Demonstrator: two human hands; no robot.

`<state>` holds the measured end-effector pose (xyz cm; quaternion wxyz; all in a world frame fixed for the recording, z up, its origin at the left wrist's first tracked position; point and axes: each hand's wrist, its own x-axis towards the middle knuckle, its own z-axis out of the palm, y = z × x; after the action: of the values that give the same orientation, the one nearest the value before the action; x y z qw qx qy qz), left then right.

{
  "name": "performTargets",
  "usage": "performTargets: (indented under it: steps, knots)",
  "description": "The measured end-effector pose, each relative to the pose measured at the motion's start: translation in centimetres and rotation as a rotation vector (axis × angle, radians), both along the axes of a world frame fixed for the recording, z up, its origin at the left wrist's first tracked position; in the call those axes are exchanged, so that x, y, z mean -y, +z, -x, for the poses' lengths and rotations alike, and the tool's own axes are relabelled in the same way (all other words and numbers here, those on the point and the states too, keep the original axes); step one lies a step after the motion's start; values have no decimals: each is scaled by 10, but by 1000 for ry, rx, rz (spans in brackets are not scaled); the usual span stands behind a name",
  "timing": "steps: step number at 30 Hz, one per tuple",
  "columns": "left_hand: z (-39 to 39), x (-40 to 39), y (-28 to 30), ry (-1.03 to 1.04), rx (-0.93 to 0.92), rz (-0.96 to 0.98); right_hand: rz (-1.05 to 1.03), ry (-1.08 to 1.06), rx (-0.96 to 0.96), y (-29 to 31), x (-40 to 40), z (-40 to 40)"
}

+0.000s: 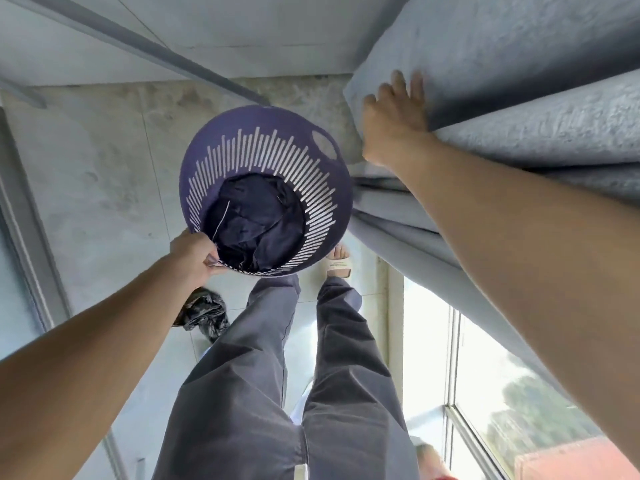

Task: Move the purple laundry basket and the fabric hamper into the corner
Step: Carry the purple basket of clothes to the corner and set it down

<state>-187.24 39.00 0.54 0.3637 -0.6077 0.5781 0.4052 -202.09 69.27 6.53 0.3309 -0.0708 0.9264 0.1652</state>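
The far rim of the purple laundry basket (266,161) tips toward the camera, so its outer wall and base cannot be seen, and whether it touches the floor (104,174) cannot be told. Dark clothing (256,223) fills its bottom and hides the inner base. The left hand (194,259) closes over the near rim, its fingertips hidden under the edge. The right hand (394,123) presses into the grey curtain (519,81), whose folds run off the top and right edges. A black plastic bag (204,311) lies partly behind the left forearm. One foot is hidden by the trouser legs (277,375). The fabric hamper is nowhere identifiable.
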Motion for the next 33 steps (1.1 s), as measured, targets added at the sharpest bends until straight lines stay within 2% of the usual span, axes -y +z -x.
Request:
performTargets:
  steps: [4, 9, 13, 16, 19, 22, 25, 30, 33]
  knots:
    - [4, -3, -4, 106, -25, -20, -308, -14, 106, -1, -28, 1]
    - [15, -8, -4, 10, 22, -57, -420, -129, 330, -1, -52, -14]
    - [16, -21, 1, -60, -39, -124, -327, -249, 452, -8, -51, -37]
    - [22, -25, -5, 108, -18, -80, -257, -334, 565, -13, -47, -58]
    - [22, -34, -10, 127, -9, -81, -207, -269, 579, -14, -41, -84]
    - [17, -41, -11, 123, -31, -89, -124, -207, 498, -17, -34, -109]
    - [16, -54, -13, 183, -70, -99, -101, -196, 551, -21, -28, -128]
    - [19, -88, -15, 268, -110, -201, 30, -89, 589, -28, -37, -158]
    - [25, -111, -20, 248, -109, -251, 4, -127, 561, -22, -37, -156]
